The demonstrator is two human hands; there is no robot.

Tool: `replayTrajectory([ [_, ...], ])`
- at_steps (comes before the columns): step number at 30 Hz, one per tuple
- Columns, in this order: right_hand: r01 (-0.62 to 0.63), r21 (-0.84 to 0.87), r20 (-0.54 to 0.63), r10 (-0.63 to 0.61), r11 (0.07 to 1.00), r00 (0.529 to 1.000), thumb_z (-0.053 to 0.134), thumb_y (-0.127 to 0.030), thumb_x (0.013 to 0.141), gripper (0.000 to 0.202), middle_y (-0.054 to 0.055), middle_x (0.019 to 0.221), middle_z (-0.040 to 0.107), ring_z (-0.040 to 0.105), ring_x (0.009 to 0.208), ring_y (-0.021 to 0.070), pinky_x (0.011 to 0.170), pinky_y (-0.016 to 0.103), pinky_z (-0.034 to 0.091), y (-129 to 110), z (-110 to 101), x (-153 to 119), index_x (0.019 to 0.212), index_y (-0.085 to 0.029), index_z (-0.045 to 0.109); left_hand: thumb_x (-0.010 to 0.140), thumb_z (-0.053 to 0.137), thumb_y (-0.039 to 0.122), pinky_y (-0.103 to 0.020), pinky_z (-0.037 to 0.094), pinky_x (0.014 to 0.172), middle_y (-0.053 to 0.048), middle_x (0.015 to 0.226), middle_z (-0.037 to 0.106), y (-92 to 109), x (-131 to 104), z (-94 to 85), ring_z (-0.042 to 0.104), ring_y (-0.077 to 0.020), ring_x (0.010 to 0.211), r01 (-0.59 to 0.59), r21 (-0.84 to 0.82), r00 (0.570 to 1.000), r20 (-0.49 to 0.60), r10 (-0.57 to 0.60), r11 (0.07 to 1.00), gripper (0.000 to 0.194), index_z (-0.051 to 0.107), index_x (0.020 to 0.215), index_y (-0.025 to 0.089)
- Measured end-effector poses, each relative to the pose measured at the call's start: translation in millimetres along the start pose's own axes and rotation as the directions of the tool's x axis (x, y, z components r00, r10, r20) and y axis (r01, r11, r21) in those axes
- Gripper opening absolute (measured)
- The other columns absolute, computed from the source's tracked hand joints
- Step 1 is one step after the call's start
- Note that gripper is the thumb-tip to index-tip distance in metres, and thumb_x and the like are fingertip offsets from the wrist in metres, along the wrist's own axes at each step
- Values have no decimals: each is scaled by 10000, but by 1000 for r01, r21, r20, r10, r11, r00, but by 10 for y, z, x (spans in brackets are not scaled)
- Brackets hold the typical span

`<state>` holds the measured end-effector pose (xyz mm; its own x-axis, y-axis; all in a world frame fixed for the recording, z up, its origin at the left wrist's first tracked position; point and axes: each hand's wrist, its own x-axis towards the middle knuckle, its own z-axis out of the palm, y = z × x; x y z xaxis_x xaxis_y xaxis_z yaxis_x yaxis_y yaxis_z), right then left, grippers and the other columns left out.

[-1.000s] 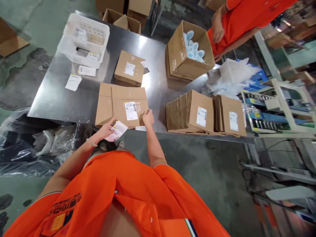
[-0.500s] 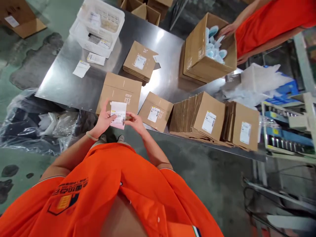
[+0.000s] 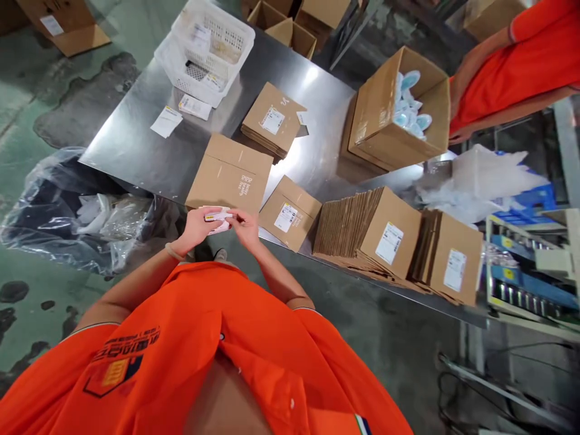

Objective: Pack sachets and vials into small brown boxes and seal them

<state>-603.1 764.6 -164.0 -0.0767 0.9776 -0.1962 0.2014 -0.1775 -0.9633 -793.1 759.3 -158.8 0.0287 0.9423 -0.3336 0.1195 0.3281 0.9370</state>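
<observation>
My left hand (image 3: 196, 231) is closed on a shipping label (image 3: 219, 225), white with a yellow mark and a pinkish lower part. It appears bent or tilted, so little of its print shows. At the label's right side, the fingers of my right hand (image 3: 245, 228) pinch its edge. Just beyond both hands, a flat cardboard box (image 3: 229, 172) with white printed words lies at the table's front edge. Right of it rests another flattened box (image 3: 290, 211) bearing a white label.
Labelled flat boxes (image 3: 348, 223) stand in a row along the steel table (image 3: 317, 90). White baskets (image 3: 240, 45) and loose labels (image 3: 167, 122) are at the back left. A co-worker's arm (image 3: 480, 66) is beside an open carton (image 3: 376, 115). A lined bin (image 3: 54, 211) stands left.
The label has gone from facing me, spread out, to bent or tilted between my hands. The co-worker's hand has left the blue-and-white items inside the carton. The view has shifted slightly.
</observation>
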Motion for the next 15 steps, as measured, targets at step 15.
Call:
replayTrajectory([
  [15,-83,-441,-309,-64,894,949,717,-225,987,92,135,1292,676,632,1281,263,1190,396,500,-262,-256,1395,962,-169,785,376,1097,520,-502,664,931,-183,971,876,-576,-37,-75,828,-371,912,406,-171,894,277,-352,898,660,870,857,129],
])
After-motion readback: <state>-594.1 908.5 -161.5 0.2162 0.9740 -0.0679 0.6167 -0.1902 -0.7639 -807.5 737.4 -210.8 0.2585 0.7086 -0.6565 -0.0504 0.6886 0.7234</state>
